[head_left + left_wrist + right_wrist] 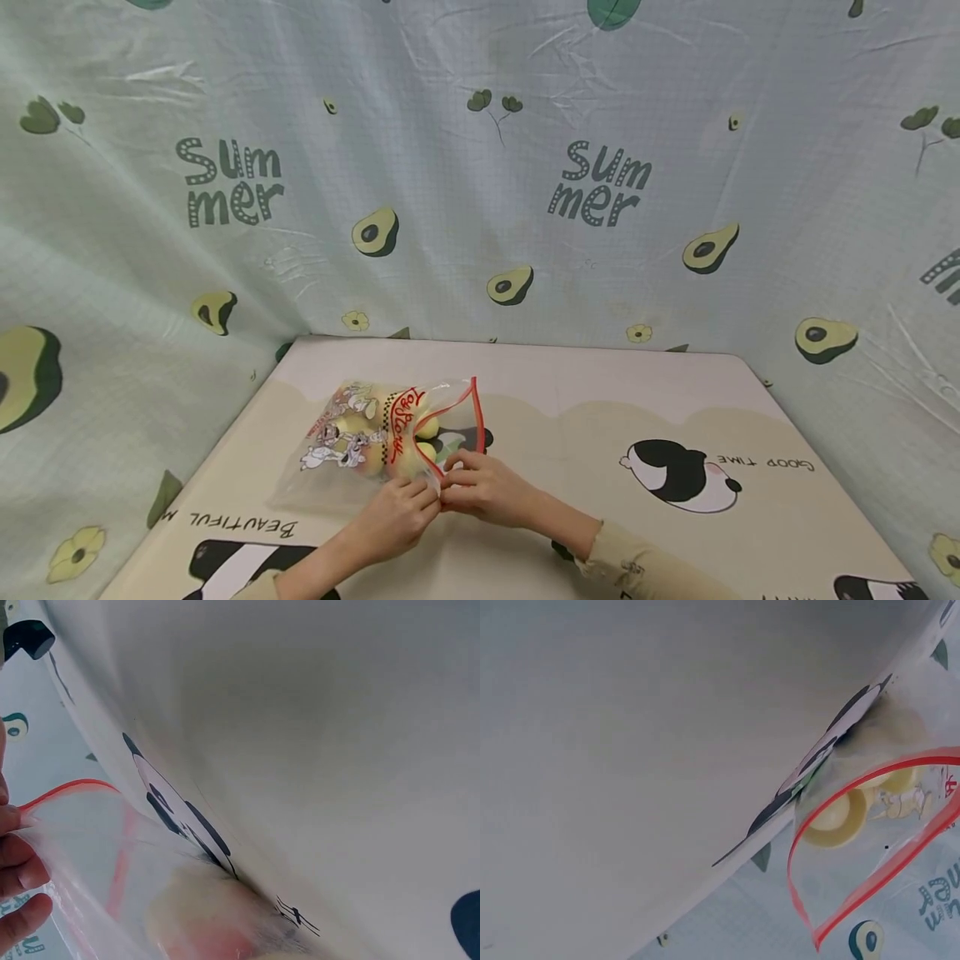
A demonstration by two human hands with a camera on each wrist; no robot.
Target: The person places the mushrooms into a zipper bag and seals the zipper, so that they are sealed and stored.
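A clear zip bag [403,421] with red lettering and cartoon prints lies on the table, its red-edged mouth [478,408] gaping toward the right. Inside are several round yellow-pink fruits, one looking like a peach [202,919] in the left wrist view. My left hand [401,512] pinches the bag at the near corner of its mouth. Right beside it, my right hand [487,490] pinches the same corner, the two hands' fingertips close together. Through the mouth, a yellow ring-like rounded piece [836,821] shows in the right wrist view, where the right hand is out of sight.
A pale table cover [555,467] with printed panda figures and words lies under the bag. Behind and at both sides hangs a light curtain [450,167] with avocado prints, meeting the table's far edge.
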